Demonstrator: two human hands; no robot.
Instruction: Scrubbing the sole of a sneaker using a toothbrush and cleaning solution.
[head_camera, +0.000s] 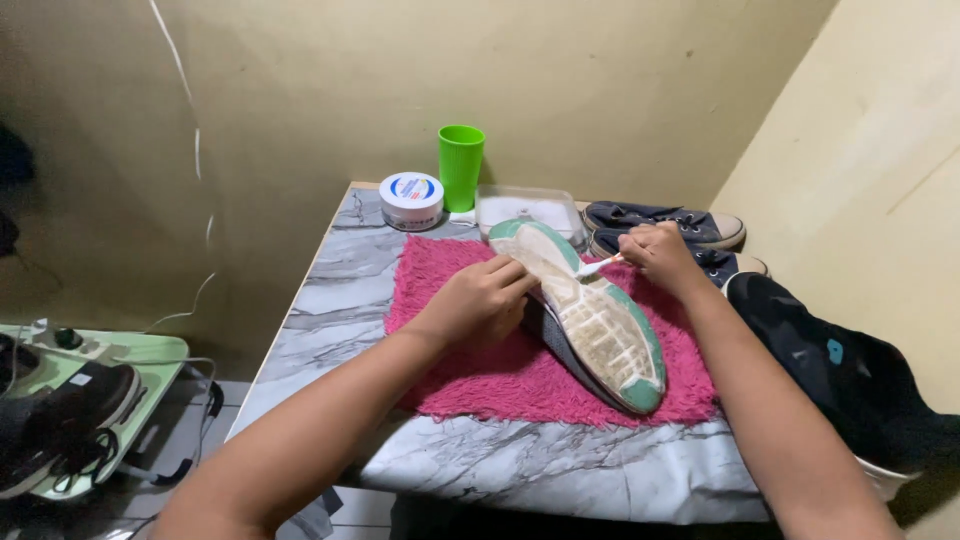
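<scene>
Sneaker w/ teal-edged, dirt-greyed rubber sole is lying sole-up on the pink shaggy mat, mid-counter. Its long axis is running diagonally: toe end far and slightly left, near the clear plastic tub, heel end near you and to the right.

Your left hand is sitting on the shoe's left flank, fingers curled down over the sole edge and gripping it, so you're bracing the shoe from that side. Your right hand is on the opposite side, up by the toe half, fingers pinched shut around a small white brush-like tool whose tip is touching the sole near the forefoot. Can't tell exactly what the tool is; too small and partly hidden by the hand.

So the sole is lying between your two hands, left hand nearer the mid part, right hand nearer the toe. The heel end is lying closest to your body and untouched by either hand.

Around it on the grey marble-pattern counter: a round white tub w/ lid and a green plastic cup at the back, a pair of dark blue canvas shoes just behind your right hand, and a black sneaker under your right forearm's side.
</scene>
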